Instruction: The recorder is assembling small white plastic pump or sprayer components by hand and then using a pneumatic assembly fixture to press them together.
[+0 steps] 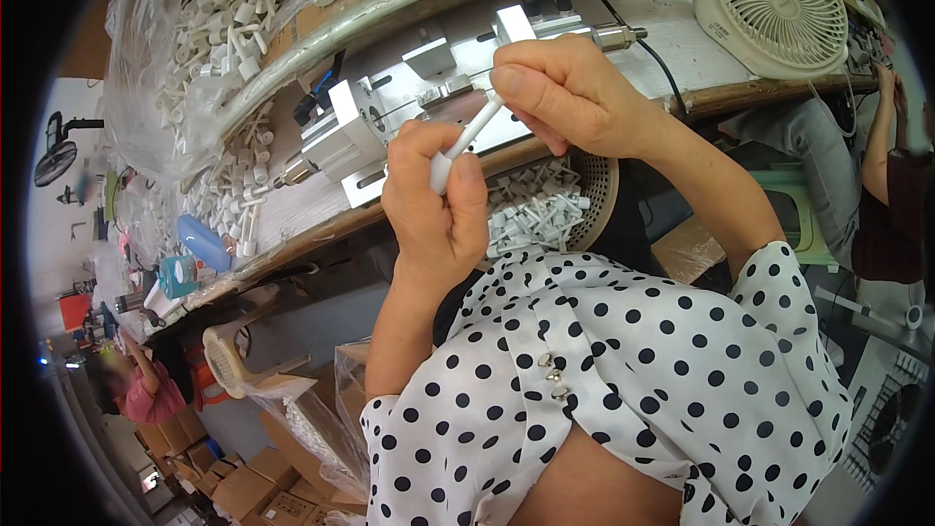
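A white plastic rod with a thicker head [474, 130] slants between my hands, just in front of a metal bench fixture [355, 127]. My left hand [433, 200] is closed round the thick lower end. At the thin upper end, my right hand [565, 97] pinches the rod between thumb and curled fingers. The fixture has two silver blocks facing each other, with a small holder [445, 93] between them and a thin pin sticking out from the left block. Below my hands, a round perforated basket [602, 197] holds many similar white parts.
A big pile of white plastic parts [229, 29] lies at the back left, beside a pale tube [390, 2] along the bench. A cream fan [779, 5] stands at the right. A blue object [204, 242] lies near the left edge. Other people sit at both sides.
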`<state>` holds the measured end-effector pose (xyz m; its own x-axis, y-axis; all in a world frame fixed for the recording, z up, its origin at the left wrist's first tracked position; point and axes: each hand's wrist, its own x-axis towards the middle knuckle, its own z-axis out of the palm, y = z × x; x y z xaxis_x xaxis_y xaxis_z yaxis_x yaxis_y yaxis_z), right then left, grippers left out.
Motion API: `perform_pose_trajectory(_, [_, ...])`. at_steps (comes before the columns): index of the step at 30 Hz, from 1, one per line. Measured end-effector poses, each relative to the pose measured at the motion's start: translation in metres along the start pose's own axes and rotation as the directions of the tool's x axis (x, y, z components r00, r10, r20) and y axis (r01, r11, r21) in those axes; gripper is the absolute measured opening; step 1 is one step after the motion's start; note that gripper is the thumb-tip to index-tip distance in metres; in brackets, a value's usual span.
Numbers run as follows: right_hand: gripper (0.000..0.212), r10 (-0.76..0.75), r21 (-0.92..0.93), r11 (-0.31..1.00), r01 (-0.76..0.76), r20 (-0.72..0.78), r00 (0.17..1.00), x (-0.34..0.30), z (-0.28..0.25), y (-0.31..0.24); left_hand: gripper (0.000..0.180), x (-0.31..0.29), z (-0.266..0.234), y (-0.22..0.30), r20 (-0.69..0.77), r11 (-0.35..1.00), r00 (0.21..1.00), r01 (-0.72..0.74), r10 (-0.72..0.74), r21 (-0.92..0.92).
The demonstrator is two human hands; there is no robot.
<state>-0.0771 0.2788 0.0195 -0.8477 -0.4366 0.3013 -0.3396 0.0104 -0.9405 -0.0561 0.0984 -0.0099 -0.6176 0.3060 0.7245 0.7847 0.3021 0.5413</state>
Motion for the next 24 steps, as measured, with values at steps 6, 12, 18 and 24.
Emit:
perform_pose_trajectory(6, [0.045,0.123,0.027,0.992,-0.125,0.072,0.99,0.029,-0.01,0.004,0.034,-0.001,-0.006,-0.001,0.224,0.721,0.858,0.51,-0.462,-0.47])
perform_pose_trajectory(12, [0.018,-0.037,-0.473,0.881,-0.001,-0.071,0.997,0.099,-0.054,0.014,0.044,-0.013,-0.023,-0.015,0.278,0.083,0.829,0.361,-0.485,-0.929])
perform_pose_trajectory(18, [0.021,-0.351,-0.932,0.32,0.168,0.048,0.935,0.155,-0.066,0.053,0.044,-0.017,-0.029,-0.023,0.25,-0.06,0.829,0.255,-0.5,-0.965])
perform_pose_trajectory(24, [0.022,-0.239,-0.96,0.239,0.144,0.085,0.967,0.165,-0.068,0.058,0.043,-0.023,-0.039,-0.032,0.277,-0.1,0.79,0.266,-0.547,-0.959])
